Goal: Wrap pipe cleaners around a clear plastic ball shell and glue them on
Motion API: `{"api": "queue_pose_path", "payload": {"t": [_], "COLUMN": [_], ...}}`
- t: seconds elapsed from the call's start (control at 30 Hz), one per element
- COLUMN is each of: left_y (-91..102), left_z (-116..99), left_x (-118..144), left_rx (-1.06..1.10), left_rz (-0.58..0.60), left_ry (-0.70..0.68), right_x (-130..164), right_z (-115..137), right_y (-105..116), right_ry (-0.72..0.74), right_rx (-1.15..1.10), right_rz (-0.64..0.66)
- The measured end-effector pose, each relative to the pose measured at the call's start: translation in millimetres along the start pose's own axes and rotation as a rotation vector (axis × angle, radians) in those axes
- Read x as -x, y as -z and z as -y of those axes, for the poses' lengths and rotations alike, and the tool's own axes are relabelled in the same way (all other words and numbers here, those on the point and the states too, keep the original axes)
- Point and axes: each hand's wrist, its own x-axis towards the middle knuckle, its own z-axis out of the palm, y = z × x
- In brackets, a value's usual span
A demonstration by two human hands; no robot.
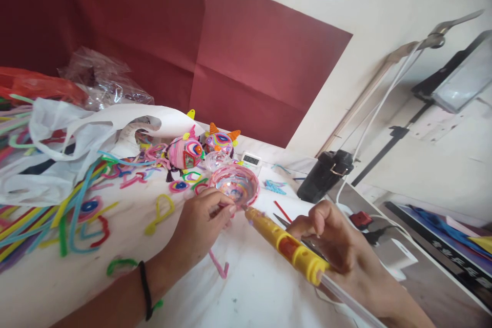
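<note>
A round bowl (252, 178) covered in pink pipe cleaner, with a shiny multicoloured inside, sits on the white table. At its near rim, my left hand (203, 223) is closed in a pinch. A pink pipe cleaner (220, 265) with a bent end trails below these fingers and seems to be held in them. My right hand (346, 251) grips a yellow hot glue gun (282, 243), its nozzle close to the bowl's rim and my left fingertips. From its back end sticks a clear glue stick (348, 297). Scissors (282, 221) lie partly hidden behind the gun.
Two decorated balls (184, 152) and a small white timer (251, 160) stand behind the bowl. Many coloured pipe cleaners (80, 205) and a white bag (49, 164) cover the left side. At right are a black container (325, 177), a lamp stand (395, 136) and cables.
</note>
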Motion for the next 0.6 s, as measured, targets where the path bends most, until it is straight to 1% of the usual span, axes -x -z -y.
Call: {"api": "queue_pose_path", "payload": {"t": [0.3,0.47,0.6], "left_y": [0.1,-1.9,-3.3], "left_z": [-0.3,0.4,1.4], "left_x": [-0.6,0.4,1.0], "left_rx": [-0.025,0.033,0.059], "left_rz": [-0.024,0.006,0.028], "left_ry": [-0.015,0.017,0.045], "right_x": [1.7,0.4,0.1], "right_z": [1.8,0.9,2.0], "right_y": [2.2,1.3,-3.2], "right_ry": [-0.020,0.012,-0.022], "right_rx": [0.020,0.031,0.022], "right_rz": [0.020,0.027,-0.015]}}
